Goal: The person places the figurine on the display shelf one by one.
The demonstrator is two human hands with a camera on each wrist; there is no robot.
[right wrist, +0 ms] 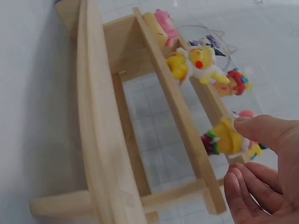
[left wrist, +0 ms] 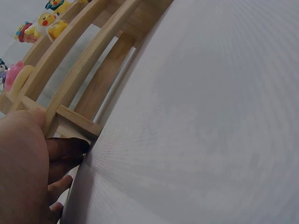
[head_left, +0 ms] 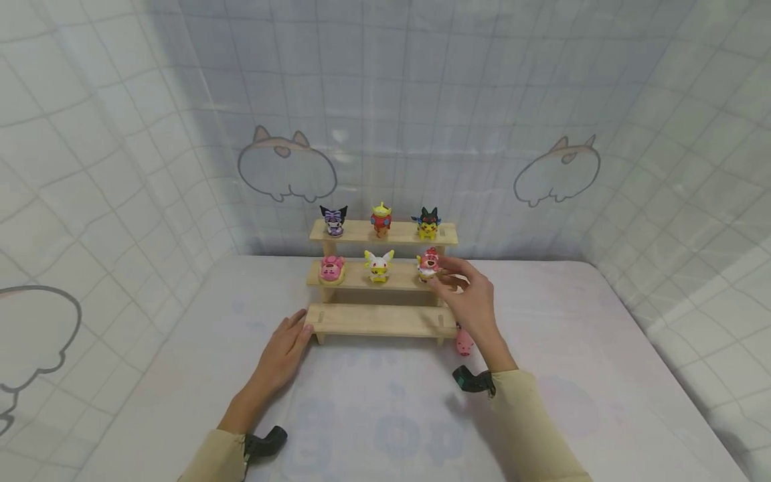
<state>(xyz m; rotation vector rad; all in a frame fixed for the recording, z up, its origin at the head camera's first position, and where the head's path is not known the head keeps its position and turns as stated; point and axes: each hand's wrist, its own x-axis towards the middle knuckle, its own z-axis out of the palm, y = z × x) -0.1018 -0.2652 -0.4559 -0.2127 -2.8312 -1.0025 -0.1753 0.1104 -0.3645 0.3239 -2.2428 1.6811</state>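
Note:
A three-step wooden shelf stands on the white table. Three small toy figures stand on its top step, and three more on the middle step, among them a red and pink figure at the right end. My right hand hovers at that figure with its fingers relaxed and spread. In the right wrist view its thumb tip touches a blurred figure. My left hand lies flat on the table, and its fingertips touch the left foot of the shelf.
A small pink figure lies on the table by the shelf's right foot, under my right wrist. The bottom step bears nothing. Tiled cloth walls with cartoon prints close the table in at the back and on both sides.

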